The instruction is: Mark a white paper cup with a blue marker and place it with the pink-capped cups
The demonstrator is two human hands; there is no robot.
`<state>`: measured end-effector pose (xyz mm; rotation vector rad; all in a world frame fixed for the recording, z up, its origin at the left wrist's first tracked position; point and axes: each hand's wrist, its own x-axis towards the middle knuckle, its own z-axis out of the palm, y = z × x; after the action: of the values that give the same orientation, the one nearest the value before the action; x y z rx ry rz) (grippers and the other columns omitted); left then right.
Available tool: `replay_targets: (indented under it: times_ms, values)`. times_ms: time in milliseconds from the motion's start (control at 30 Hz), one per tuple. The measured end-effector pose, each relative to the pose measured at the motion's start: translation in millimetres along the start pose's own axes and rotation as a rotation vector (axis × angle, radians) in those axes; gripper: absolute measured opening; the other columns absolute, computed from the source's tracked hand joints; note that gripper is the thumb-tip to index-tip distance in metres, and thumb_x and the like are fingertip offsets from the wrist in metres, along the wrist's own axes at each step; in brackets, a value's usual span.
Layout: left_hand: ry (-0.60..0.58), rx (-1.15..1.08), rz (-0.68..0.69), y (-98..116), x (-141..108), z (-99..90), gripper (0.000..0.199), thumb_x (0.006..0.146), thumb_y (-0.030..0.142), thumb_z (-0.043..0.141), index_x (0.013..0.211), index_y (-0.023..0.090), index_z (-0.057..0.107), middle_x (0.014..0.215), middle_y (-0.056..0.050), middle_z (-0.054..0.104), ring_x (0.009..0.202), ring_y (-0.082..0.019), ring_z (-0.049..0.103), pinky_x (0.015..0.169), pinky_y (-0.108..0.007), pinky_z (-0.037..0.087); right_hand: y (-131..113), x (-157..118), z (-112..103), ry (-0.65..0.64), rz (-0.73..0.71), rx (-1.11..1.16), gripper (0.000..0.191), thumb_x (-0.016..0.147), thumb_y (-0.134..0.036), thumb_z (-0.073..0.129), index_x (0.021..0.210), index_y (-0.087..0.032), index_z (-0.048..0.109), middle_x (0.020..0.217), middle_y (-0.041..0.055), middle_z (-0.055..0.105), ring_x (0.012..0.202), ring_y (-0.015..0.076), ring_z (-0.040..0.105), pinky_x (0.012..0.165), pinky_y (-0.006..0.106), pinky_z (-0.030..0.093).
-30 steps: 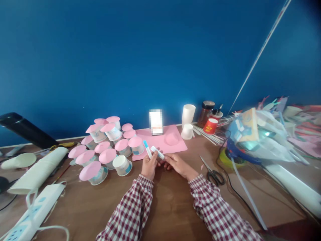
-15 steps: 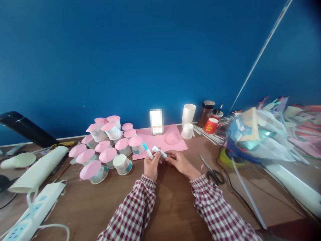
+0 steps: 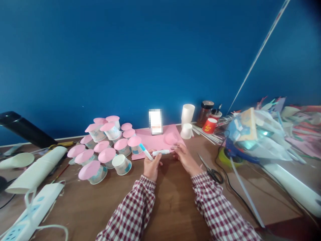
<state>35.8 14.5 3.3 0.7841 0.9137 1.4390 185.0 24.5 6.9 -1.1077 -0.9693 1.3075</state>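
Observation:
My left hand (image 3: 151, 166) grips a white marker with a blue end (image 3: 146, 152), slanting up to the left, and a short white tube (image 3: 161, 152) pinched level under the thumb. Just right of the tube is my right hand (image 3: 184, 158), its fingers curled close to the tube's end; what they hold, if anything, is too small to make out. Behind both hands lies a pink sheet (image 3: 150, 139) with a pink paper cone (image 3: 171, 138) on it. Several paper cups topped with pink cones (image 3: 107, 155) stand at the left, beside an uncovered cup (image 3: 121, 164).
Scissors (image 3: 213, 172) lie right of my right arm. White cups (image 3: 188, 113), a red cup (image 3: 210, 126) and a dark-lidded jar (image 3: 206, 112) stand at the back. Plastic bags (image 3: 263, 134) and cables crowd the right. A power strip (image 3: 33, 212) lies at the left.
My right hand has drawn back a little from the white tube, its fingers raised. In my left hand the tube has turned from slanting to nearly level.

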Motion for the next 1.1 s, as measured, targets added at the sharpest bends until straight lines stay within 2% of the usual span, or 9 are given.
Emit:
replay_targets:
  times_ms: [100,267,500,600,700,867,1000,1100]
  values:
    - [0.002,-0.005,-0.019,3,-1,0.7,0.035,0.065,0.033,0.072,0.084,0.017,0.047,0.050,0.013,0.035,0.035,0.000,0.028,0.038,-0.015,0.038,4,1,4,0.010,0.020,0.047,0.030,0.072,-0.037,0.063,0.098,-0.024,0.058,0.087,-0.0002,0.060,0.074,0.0119,0.056,0.062,0.022,0.045]
    - [-0.021,0.018,-0.002,4,-2,-0.3,0.045,0.071,0.037,0.067,0.108,0.016,0.052,0.046,0.014,0.028,0.036,-0.001,0.027,0.042,-0.016,0.041,9,0,11,0.093,-0.013,0.034,0.032,0.073,-0.040,0.060,0.101,-0.024,0.056,0.085,-0.0001,0.062,0.067,0.0111,0.054,0.055,0.021,0.042]
    - [0.014,0.198,0.015,-7,4,-7.8,0.044,0.069,0.044,0.067,0.097,0.011,0.060,0.054,0.007,0.047,0.038,-0.001,0.038,0.040,-0.017,0.041,10,1,12,0.135,-0.033,0.060,0.030,0.070,-0.048,0.063,0.077,-0.020,0.057,0.069,-0.0017,0.060,0.060,0.0110,0.052,0.052,0.021,0.040]
    - [0.019,0.204,0.017,-7,4,-7.6,0.044,0.068,0.044,0.067,0.096,0.011,0.061,0.059,0.005,0.052,0.039,-0.001,0.040,0.039,-0.016,0.040,10,2,12,0.152,-0.038,0.069,0.031,0.068,-0.048,0.065,0.079,-0.020,0.057,0.071,-0.0015,0.061,0.062,0.0112,0.053,0.053,0.022,0.040]
    - [0.034,0.187,0.001,-6,4,-6.0,0.044,0.067,0.042,0.068,0.097,0.012,0.059,0.054,0.008,0.047,0.037,-0.001,0.038,0.038,-0.015,0.040,9,2,12,0.163,-0.041,0.071,0.032,0.067,-0.047,0.066,0.084,-0.020,0.059,0.077,-0.0001,0.062,0.064,0.0117,0.054,0.053,0.021,0.041]
    - [0.064,0.118,-0.024,-5,3,-4.7,0.040,0.062,0.039,0.073,0.086,0.013,0.055,0.051,0.009,0.046,0.035,-0.001,0.037,0.034,-0.014,0.036,10,2,12,0.185,-0.052,0.065,0.035,0.068,-0.045,0.066,0.094,-0.022,0.059,0.082,0.0004,0.063,0.067,0.0122,0.056,0.052,0.021,0.041]
    - [0.024,0.114,-0.005,-5,3,-4.9,0.037,0.064,0.039,0.072,0.084,0.013,0.056,0.060,0.004,0.056,0.036,0.000,0.037,0.036,-0.015,0.039,12,3,12,0.218,-0.082,0.071,0.035,0.069,-0.043,0.067,0.096,-0.023,0.056,0.079,-0.0014,0.061,0.066,0.0118,0.057,0.051,0.020,0.041]
    - [0.001,0.159,-0.018,-4,3,-4.9,0.042,0.067,0.041,0.070,0.095,0.012,0.061,0.071,-0.002,0.064,0.038,0.000,0.038,0.038,-0.016,0.041,12,4,12,0.212,-0.090,0.065,0.033,0.069,-0.044,0.067,0.092,-0.021,0.058,0.078,-0.0006,0.061,0.066,0.0118,0.057,0.051,0.020,0.041]
